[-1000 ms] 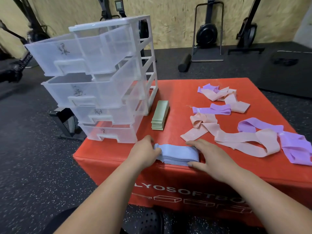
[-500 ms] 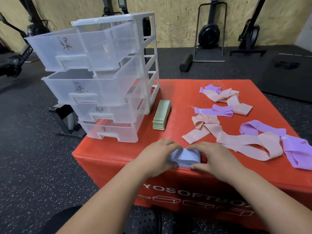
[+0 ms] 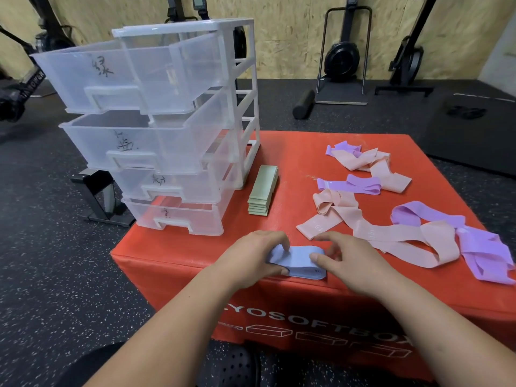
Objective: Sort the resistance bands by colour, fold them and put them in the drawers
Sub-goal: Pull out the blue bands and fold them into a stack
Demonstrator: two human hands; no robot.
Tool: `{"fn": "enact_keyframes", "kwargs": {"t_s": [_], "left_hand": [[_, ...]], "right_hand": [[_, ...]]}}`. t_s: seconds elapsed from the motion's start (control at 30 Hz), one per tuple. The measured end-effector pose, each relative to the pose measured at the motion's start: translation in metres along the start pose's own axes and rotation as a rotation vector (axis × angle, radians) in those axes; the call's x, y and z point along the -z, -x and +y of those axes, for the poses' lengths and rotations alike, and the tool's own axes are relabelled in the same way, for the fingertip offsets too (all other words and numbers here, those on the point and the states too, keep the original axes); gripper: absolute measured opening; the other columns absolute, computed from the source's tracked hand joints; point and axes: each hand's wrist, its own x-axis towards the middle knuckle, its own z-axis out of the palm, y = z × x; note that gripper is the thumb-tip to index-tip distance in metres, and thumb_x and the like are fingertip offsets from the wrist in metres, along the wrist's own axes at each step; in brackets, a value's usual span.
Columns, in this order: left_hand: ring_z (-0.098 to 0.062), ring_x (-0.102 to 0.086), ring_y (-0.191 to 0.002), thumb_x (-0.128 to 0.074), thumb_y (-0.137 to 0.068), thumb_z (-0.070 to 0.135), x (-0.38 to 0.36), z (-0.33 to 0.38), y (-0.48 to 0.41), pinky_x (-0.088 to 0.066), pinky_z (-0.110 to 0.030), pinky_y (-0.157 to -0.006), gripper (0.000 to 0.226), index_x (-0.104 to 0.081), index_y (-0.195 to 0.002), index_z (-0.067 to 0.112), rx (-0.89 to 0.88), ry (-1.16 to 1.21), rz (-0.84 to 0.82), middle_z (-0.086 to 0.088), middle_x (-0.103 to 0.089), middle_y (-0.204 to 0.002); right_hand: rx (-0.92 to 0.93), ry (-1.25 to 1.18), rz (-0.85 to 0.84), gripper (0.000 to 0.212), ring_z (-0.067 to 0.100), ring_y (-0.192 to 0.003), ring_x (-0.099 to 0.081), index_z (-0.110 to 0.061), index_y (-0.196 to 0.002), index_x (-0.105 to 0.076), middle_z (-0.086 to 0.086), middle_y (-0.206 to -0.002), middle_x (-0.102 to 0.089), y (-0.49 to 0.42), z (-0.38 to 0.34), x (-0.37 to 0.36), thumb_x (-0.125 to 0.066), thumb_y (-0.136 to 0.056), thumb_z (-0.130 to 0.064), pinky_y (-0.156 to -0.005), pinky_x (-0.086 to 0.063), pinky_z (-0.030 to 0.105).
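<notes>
**Blue bundle gripped at both ends**

Your left hand point(image 3: 251, 258) curls over the left end of the folded blue bands point(image 3: 296, 261), and your right hand point(image 3: 351, 263) pinches the right end, thumb on top. The bundle lies flat between your hands at the near edge of the red box point(image 3: 293, 163). Its long axis runs left to right along that edge.

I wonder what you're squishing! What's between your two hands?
A folded bundle of blue bands lies between the left hand and the right hand. Both hands grip it, as the head view shows.
</notes>
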Motion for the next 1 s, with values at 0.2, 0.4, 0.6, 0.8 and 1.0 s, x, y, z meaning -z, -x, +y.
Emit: {"fn": "enact_keyframes", "kwargs": {"t_s": [0.2, 0.4, 0.6, 0.8, 1.0], "left_hand": [[-0.014, -0.052, -0.088, -0.087, -0.080, 0.049, 0.002, -0.001, -0.002, -0.045, -0.033, -0.070, 0.044, -0.055, -0.107, 0.036, -0.006, 0.008, 0.004, 0.012, -0.057, -0.095], [-0.013, -0.051, -0.092, -0.087, -0.081, 0.047, 0.001, 0.002, 0.002, -0.047, -0.034, -0.073, 0.044, -0.052, -0.107, 0.037, 0.006, 0.001, 0.013, 0.016, -0.056, -0.098], [-0.014, -0.053, -0.086, -0.090, -0.076, 0.042, 0.007, 0.004, 0.005, -0.046, -0.034, -0.068, 0.060, -0.047, -0.116, 0.039, 0.025, -0.017, 0.025, 0.014, -0.055, -0.099], [-0.002, -0.064, -0.115, -0.081, -0.087, 0.054, 0.017, 0.009, -0.008, -0.057, -0.036, -0.090, 0.049, -0.045, -0.115, 0.034, 0.095, 0.454, 0.093, 0.020, -0.062, -0.137], [0.007, -0.048, -0.141, -0.076, -0.097, 0.021, 0.021, 0.016, -0.041, -0.040, -0.031, -0.116, 0.063, -0.042, -0.150, 0.028, 0.091, 0.725, 0.110, 0.023, -0.057, -0.148]], "right_hand": [[-0.199, -0.044, -0.025, 0.043, 0.016, -0.058, -0.044, -0.008, -0.092, -0.069, -0.004, -0.066, -0.050, -0.007, -0.009, -0.016, -0.071, -0.087, -0.050, -0.057, -0.032, 0.031], [-0.245, -0.106, -0.068, 0.037, 0.019, -0.052, -0.031, -0.014, -0.067, -0.043, 0.003, -0.059, -0.035, -0.005, -0.026, -0.012, -0.070, -0.075, -0.038, -0.055, -0.027, 0.033], [-0.109, -0.052, 0.019, 0.026, 0.012, -0.075, -0.060, -0.026, -0.094, -0.057, -0.007, -0.085, -0.065, -0.002, -0.042, -0.001, -0.072, -0.074, -0.032, -0.065, -0.047, 0.032], [0.178, -0.096, 0.191, 0.036, 0.004, -0.093, -0.063, -0.037, -0.105, -0.059, -0.016, -0.100, -0.066, -0.016, -0.042, 0.029, -0.072, -0.075, -0.026, -0.079, -0.053, 0.034], [0.296, -0.244, 0.175, 0.052, 0.012, -0.102, -0.068, -0.035, -0.125, -0.062, -0.015, -0.114, -0.068, -0.030, -0.042, 0.058, -0.076, -0.084, -0.007, -0.086, -0.057, 0.028]]}}
